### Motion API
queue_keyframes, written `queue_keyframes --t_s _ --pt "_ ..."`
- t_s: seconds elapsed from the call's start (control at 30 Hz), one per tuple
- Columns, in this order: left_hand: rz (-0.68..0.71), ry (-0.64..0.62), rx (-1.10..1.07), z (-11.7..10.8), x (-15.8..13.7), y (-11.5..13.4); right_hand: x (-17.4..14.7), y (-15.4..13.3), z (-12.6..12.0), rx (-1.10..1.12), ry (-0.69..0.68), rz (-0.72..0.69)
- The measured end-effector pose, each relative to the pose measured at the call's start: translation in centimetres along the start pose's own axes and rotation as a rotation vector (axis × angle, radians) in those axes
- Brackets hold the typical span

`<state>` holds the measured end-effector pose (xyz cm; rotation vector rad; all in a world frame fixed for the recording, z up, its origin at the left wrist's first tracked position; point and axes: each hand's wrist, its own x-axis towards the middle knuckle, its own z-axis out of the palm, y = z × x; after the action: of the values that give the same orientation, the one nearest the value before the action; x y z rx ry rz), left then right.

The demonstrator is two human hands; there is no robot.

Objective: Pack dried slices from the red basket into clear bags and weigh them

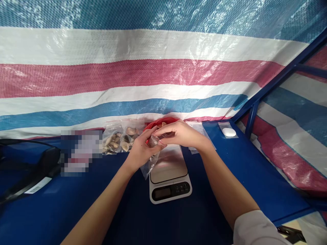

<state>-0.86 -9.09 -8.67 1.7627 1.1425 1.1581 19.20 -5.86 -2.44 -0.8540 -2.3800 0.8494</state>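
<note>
Above a white digital kitchen scale point(168, 166), my left hand point(144, 148) grips a clear plastic bag point(150, 166) whose lower corner hangs past the scale's left edge. My right hand point(176, 132) has its fingers bent together at the bag's upper part, pinching it. Some of the bag is hidden by my fingers, and what is in it cannot be made out. Just behind both hands lies a red bag or container point(163, 120), partly covered by them; a little brownish content shows in it. The scale's display looks dark.
Left of my hands stand clear bags of brownish pieces point(112, 143). Flat clear bags point(198, 131) lie to the right, and a white oval object point(229, 132) rests on a small bag. A black strap-like object point(33, 170) is at far left. Striped sheeting point(127, 75) borders the blue table point(245, 170).
</note>
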Motion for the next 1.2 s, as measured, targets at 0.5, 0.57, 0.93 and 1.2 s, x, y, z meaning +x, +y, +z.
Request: queue_keyframes --t_s 0.5,0.57,0.93,1.2 --pt "-0.037 0.05 0.162 -1.5 0.4 0.3 -1.4 6.0 -1.9 -0.193 0.109 0.245" --pt "-0.03 0.053 0.174 -1.8 0.4 0.4 -1.1 6.6 -1.3 -0.267 0.029 0.254" --pt "-0.063 0.032 0.151 -1.7 0.3 0.6 0.4 6.9 1.6 -0.564 -0.145 0.306" --pt "-0.065 0.037 0.163 -1.4 0.3 0.2 0.6 6.9 1.8 -0.558 -0.078 0.349"
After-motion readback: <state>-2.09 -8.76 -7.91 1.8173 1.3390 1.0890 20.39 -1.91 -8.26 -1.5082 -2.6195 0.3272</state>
